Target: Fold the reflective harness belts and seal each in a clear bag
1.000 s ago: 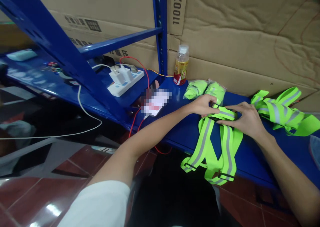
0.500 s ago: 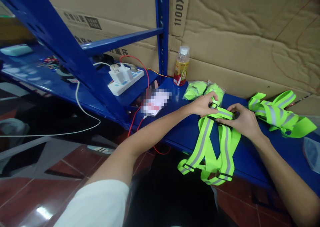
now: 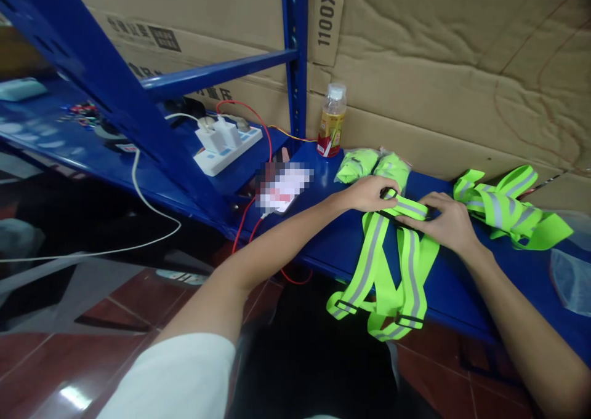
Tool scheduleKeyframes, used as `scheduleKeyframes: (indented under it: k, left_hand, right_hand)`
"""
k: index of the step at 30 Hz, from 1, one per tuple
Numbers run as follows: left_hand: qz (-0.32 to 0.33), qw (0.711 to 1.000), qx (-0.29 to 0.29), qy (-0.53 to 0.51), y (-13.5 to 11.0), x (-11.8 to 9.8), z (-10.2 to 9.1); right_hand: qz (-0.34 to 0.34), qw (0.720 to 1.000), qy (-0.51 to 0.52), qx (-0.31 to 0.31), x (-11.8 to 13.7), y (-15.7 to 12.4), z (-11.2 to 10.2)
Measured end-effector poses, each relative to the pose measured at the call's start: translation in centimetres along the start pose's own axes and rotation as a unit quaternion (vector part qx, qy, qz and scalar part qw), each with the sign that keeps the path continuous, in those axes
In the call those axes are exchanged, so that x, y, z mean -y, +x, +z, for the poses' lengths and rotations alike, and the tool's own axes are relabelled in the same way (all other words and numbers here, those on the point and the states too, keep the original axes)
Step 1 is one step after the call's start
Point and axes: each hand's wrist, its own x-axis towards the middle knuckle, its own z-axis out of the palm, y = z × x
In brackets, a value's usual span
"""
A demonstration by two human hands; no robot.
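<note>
A neon-yellow reflective strap vest [image 3: 392, 265] lies on the blue shelf [image 3: 341, 247], its lower loops hanging over the front edge. My left hand [image 3: 369, 192] pinches the vest's top band near a black buckle. My right hand [image 3: 446, 222] grips the same band from the right, fingers curled on it. Both hands are closed on the vest's upper part.
A second reflective vest [image 3: 505, 207] lies bunched to the right. Two bagged folded vests [image 3: 372, 163] and a drink bottle [image 3: 331, 120] stand behind my hands. A white power strip [image 3: 226, 145] with chargers and cables sits left. Cardboard [image 3: 438, 68] lines the back. A clear bag [image 3: 572, 277] lies far right.
The hands have shifted slightly along the vest's top band and pressed it flatter on the shelf. The view has drifted a little; the vest hangs as before.
</note>
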Motion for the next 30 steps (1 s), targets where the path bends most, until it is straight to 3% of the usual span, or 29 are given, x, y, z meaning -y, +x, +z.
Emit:
scheduleKeyframes:
  k: [8, 13, 20, 27, 30]
  left_hand:
    - [0.017, 1.000, -0.010, 0.005, 0.1, 0.5, 0.4]
    - [0.037, 0.998, -0.040, -0.012, 0.3, 0.6, 0.4]
    - [0.045, 0.997, -0.058, -0.036, 0.0, 0.6, 0.1]
    - [0.059, 0.998, -0.016, -0.007, 0.2, 1.3, 0.6]
    - [0.090, 0.995, -0.053, -0.001, 0.2, 1.2, 0.4]
  right_hand:
    - [0.026, 1.000, -0.001, 0.018, -0.1, 0.0, -0.2]
    - [0.112, 0.989, 0.068, 0.067, 0.4, 0.3, -1.2]
    - [0.125, 0.978, 0.141, 0.088, -0.5, 0.0, -1.1]
    - [0.121, 0.947, 0.290, 0.062, -1.1, 0.0, 0.4]
    - [0.113, 0.949, 0.295, -0.007, -0.7, 0.2, 0.6]
